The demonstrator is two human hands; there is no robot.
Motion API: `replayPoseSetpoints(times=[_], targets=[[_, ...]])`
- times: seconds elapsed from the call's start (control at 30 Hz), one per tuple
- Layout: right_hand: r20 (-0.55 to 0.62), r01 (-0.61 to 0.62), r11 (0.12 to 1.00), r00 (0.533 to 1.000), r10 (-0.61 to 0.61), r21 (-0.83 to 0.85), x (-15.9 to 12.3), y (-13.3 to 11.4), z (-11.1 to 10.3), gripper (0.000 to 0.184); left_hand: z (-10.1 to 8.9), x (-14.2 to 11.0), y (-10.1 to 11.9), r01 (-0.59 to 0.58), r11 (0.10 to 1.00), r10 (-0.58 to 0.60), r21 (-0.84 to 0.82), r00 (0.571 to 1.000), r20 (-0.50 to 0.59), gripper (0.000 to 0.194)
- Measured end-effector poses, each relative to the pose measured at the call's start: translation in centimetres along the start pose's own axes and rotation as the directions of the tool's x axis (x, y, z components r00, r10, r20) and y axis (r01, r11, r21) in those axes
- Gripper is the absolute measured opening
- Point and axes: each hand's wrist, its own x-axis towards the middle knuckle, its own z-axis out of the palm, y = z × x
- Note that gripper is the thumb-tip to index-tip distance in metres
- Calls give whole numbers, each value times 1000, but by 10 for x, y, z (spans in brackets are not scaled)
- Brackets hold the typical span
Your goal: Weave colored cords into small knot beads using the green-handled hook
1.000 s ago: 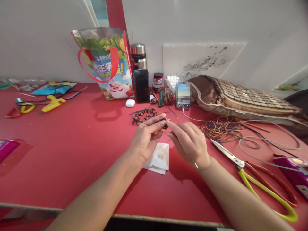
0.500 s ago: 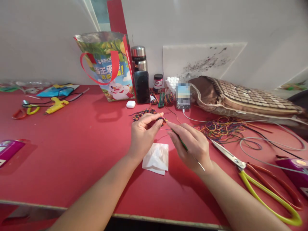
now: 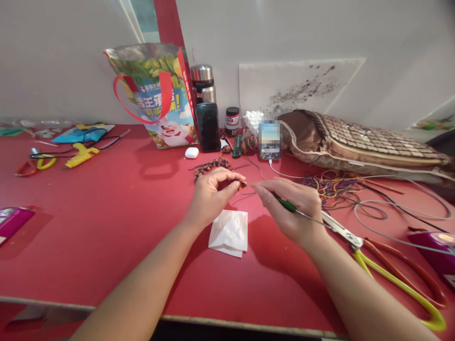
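Between the thumb and fingers of my left hand (image 3: 212, 194) is a strip of multicolored crochet work (image 3: 242, 183), mostly covered by the fingers. A bumpy, beaded-looking length (image 3: 213, 164) of the same dark mixed colors lies just behind that hand; whether the two join is hidden. My right hand (image 3: 291, 203) is closed around a crochet hook (image 3: 286, 203) with a green grip, its metal shaft slanting back over the wrist. The fingertips of the right hand are a little right of the crochet work, apart from it. Below both hands lies a folded white tissue (image 3: 229, 232).
Large scissors (image 3: 350, 239) lie beside my right forearm, with tangled yarn (image 3: 330, 187) behind them. A propped phone (image 3: 270, 139), dark phone (image 3: 208, 128), shopping bag (image 3: 159, 99) and brown bag (image 3: 369, 142) line the back. A yellow glue gun (image 3: 81, 155) lies left.
My right hand has moved right, away from the crochet work, and the hook has tilted flatter with it. My left hand keeps its pinch in nearly the same place.
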Motion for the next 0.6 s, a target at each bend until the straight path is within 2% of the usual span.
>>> replayPoseSetpoints(times=[0.33, 0.6], targets=[[14, -181, 981, 984, 180, 68, 3, 1, -5, 18, 2, 0, -2, 180, 976, -177, -125, 984, 27, 13], [31, -289, 943, 957, 288, 164, 4, 1, -8, 17, -1, 0, 3, 125, 992, -126, 28, 990, 66, 9]])
